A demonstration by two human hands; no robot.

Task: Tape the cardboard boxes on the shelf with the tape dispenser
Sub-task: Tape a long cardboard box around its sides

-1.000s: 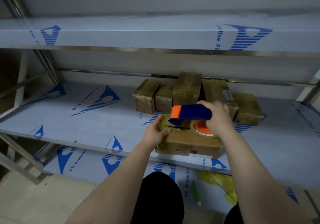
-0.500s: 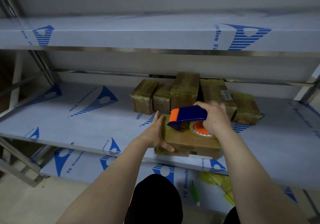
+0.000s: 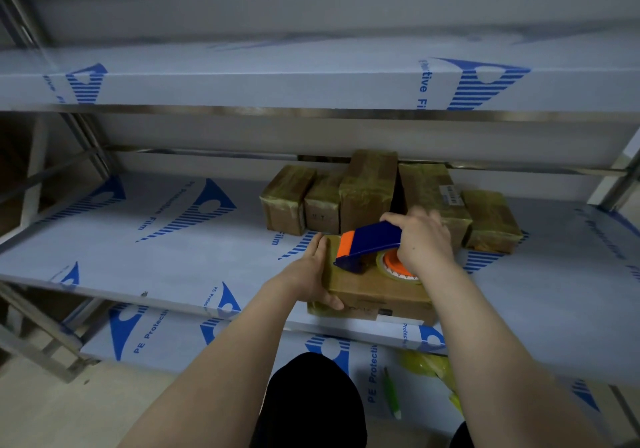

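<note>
The box (image 3: 377, 290) sits at the shelf's (image 3: 156, 247) near edge, with the dispenser (image 3: 372, 248) pressed on its top. The right hand (image 3: 424, 240) is clenched around the dispenser's handle, wrist bent down; the left hand (image 3: 317, 274) lies flat along the box's left side, fingers together, thumb at the near corner. The right hand hides part of the tape roll.

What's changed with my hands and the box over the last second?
The left hand slid off the box top onto the front box's left side. The tape dispenser tipped nose-down onto the top. The right hand kept its grip; the boxes behind stayed put.
</note>
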